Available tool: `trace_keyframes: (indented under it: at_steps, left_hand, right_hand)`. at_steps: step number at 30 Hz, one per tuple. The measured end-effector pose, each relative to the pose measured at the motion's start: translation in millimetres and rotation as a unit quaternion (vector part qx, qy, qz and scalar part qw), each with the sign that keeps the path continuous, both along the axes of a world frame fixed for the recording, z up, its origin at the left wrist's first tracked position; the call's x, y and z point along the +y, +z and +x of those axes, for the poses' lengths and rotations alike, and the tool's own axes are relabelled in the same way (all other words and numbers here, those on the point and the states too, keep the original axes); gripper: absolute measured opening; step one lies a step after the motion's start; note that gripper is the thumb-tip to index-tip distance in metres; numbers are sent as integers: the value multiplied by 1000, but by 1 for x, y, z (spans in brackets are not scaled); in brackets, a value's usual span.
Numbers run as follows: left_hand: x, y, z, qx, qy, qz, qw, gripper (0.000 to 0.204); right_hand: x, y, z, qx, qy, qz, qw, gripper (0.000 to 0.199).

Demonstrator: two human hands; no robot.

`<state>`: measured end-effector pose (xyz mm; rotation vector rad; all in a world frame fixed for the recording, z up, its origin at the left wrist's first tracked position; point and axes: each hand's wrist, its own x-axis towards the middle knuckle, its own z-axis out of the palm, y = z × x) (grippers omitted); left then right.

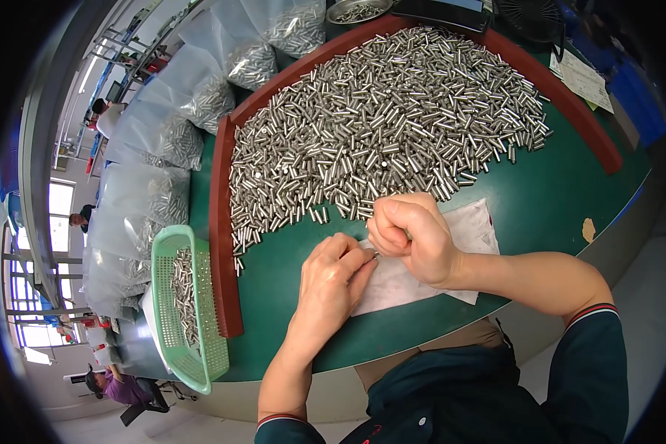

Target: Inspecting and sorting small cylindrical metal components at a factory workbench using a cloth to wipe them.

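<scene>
A large heap of short, shiny metal pins [392, 111] spreads over the green table [288, 296]. Close to the heap's near edge, my two hands meet above a stained white cloth [399, 285]. My left hand [329, 277] is closed, its thumb and forefinger pinched together. A small bit of bright metal, apparently the end of a pin [377, 255], shows at those fingertips. Right beside it, my right hand [418, 240] is curled into a fist, thumb on top. Whatever that fist may hold is hidden by the fingers.
Dark red rails [222, 222] border the heap. Left of them stands a green plastic basket [207, 325] with pins inside. Clear bags of pins [177, 140] line the far left. A metal dish [359, 9], a dark fan [529, 18] and papers [581, 78] lie at the back.
</scene>
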<state>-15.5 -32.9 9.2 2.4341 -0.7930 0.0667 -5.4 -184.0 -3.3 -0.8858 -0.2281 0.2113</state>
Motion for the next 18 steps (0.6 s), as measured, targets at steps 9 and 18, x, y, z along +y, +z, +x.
trace_keyframes:
  at_steps: [9, 18]
  left_hand:
    - [-2, 2, 0, -18, -18, -3, 1000, 9]
    - [-4, -1, -1, -103, -40, 68, 992, 9]
  right_hand:
    - [10, 1, -10, -70, -52, -62, 994, 32]
    - [7, 2, -4, -21, -35, -34, 999, 33]
